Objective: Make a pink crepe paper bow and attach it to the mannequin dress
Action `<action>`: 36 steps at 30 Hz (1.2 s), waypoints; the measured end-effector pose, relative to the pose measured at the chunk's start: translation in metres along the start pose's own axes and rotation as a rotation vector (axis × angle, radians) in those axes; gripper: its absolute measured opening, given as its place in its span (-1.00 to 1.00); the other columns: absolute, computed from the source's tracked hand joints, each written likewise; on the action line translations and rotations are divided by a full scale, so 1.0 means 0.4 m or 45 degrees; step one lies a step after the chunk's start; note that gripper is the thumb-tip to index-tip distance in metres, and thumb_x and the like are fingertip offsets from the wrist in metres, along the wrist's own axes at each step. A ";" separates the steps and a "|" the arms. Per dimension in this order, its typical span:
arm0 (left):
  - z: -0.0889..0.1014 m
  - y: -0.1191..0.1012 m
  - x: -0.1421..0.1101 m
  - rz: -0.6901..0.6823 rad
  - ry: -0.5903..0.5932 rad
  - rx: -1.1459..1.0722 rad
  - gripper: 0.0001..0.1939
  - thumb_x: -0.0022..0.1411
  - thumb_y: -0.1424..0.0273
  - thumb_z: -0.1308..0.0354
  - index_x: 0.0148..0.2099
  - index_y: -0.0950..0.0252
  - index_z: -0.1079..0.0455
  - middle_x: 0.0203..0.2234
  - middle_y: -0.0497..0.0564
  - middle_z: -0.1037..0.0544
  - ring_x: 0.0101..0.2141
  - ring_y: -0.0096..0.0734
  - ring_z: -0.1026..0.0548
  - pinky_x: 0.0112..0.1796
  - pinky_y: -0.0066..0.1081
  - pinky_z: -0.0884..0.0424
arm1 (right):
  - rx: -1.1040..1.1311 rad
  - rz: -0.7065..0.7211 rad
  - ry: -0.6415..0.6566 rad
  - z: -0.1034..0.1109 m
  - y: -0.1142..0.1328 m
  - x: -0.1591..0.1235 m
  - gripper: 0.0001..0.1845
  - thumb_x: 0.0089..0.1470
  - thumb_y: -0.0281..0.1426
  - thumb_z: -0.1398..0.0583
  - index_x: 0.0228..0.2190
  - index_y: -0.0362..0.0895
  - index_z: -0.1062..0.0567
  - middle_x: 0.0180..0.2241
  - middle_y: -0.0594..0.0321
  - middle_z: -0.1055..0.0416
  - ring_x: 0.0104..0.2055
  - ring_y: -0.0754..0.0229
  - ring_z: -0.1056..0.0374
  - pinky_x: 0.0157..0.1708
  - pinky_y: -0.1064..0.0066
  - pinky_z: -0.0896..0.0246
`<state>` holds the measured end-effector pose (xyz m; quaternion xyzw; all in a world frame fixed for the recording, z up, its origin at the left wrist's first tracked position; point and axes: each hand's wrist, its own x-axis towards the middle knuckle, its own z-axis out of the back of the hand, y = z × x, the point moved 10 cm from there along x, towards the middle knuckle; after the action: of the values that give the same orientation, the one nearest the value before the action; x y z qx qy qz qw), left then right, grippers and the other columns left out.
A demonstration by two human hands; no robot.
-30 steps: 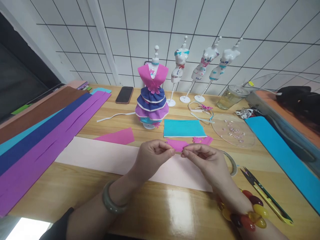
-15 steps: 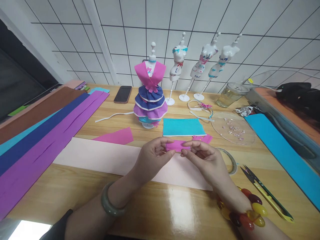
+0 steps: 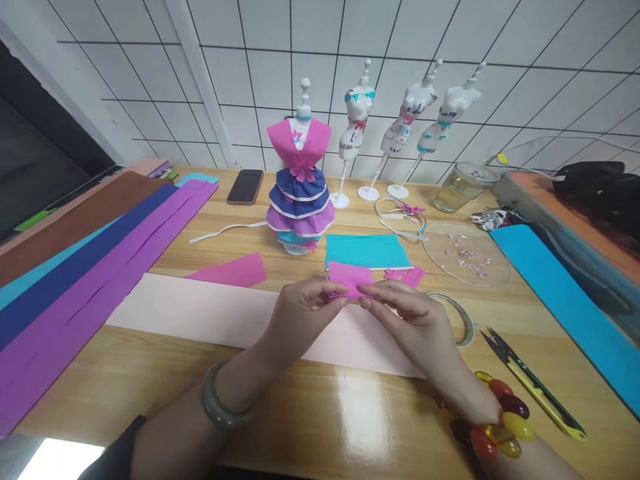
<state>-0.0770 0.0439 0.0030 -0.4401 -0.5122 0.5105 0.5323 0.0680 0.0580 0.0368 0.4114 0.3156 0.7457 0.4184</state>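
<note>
Both my hands meet above the pale pink paper strip (image 3: pixel 200 310) near the table's middle. My left hand (image 3: pixel 300 313) and my right hand (image 3: pixel 407 317) each pinch one end of a small piece of pink crepe paper (image 3: pixel 350 279), which now stands up between the fingertips. Just behind it lie a turquoise paper rectangle (image 3: pixel 367 252) and pink paper scraps (image 3: pixel 406 275). A small mannequin (image 3: pixel 300 180) wearing a pink, blue and purple layered paper dress stands farther back.
Long brown, blue and purple paper strips (image 3: pixel 85 267) cover the left side. Three bare mannequins (image 3: pixel 400 133), a phone (image 3: pixel 245 186), a glass jar (image 3: pixel 463 188), a clear dish of beads (image 3: pixel 465 257), thread snips (image 3: pixel 530 383), a tape roll (image 3: pixel 457 319) and a turquoise sheet (image 3: pixel 565 300) are about.
The pink paper piece has been unfolded taller between my fingertips. Both hands stayed in nearly the same place, still pinching it.
</note>
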 end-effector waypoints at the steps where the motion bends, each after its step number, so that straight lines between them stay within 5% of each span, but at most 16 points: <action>1: 0.002 -0.004 0.000 -0.037 -0.008 0.044 -0.84 0.00 0.40 -0.22 -0.31 0.30 -0.47 -0.39 0.03 -0.57 -0.38 -0.39 -0.51 -0.29 -0.40 -0.45 | -0.019 0.025 -0.002 0.001 0.005 0.001 -0.83 -0.02 -0.44 -0.21 -0.32 -0.02 -0.55 -0.35 0.22 -0.50 -0.31 0.20 -0.41 -0.28 0.33 -0.34; 8: 0.004 -0.016 -0.001 -0.123 -0.005 0.158 -0.88 0.05 0.37 -0.18 -0.34 0.29 -0.48 -0.44 0.01 -0.56 -0.42 -0.42 -0.49 -0.33 -0.43 -0.44 | -0.051 0.064 -0.010 0.005 0.015 0.002 -0.87 -0.01 -0.45 -0.20 -0.38 -0.04 -0.55 -0.38 0.23 -0.50 -0.32 0.20 -0.41 -0.29 0.34 -0.32; 19: 0.007 0.000 0.005 0.071 -0.015 -0.098 -0.87 -0.04 0.37 -0.25 -0.43 0.34 -0.44 -0.49 0.00 -0.55 -0.45 -0.45 -0.49 -0.36 -0.45 -0.44 | 0.124 -0.232 -0.071 0.013 -0.036 -0.006 -0.91 -0.11 -0.39 -0.26 -0.44 -0.05 -0.56 -0.42 0.26 -0.54 -0.35 0.18 -0.44 -0.32 0.35 -0.39; 36: 0.011 -0.014 0.007 0.040 -0.006 -0.145 -0.91 -0.07 0.41 -0.27 -0.46 0.31 -0.46 -0.52 -0.04 -0.54 -0.45 -0.48 -0.47 -0.36 -0.46 -0.44 | 0.400 -0.440 -0.096 0.004 -0.075 -0.014 -0.89 -0.22 -0.36 -0.33 -0.50 -0.07 -0.56 -0.48 0.27 -0.53 -0.42 0.21 -0.44 -0.40 0.39 -0.41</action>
<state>-0.0812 0.0459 0.0093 -0.4766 -0.5347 0.4897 0.4972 0.0820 0.0668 0.0110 0.4388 0.4777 0.5888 0.4823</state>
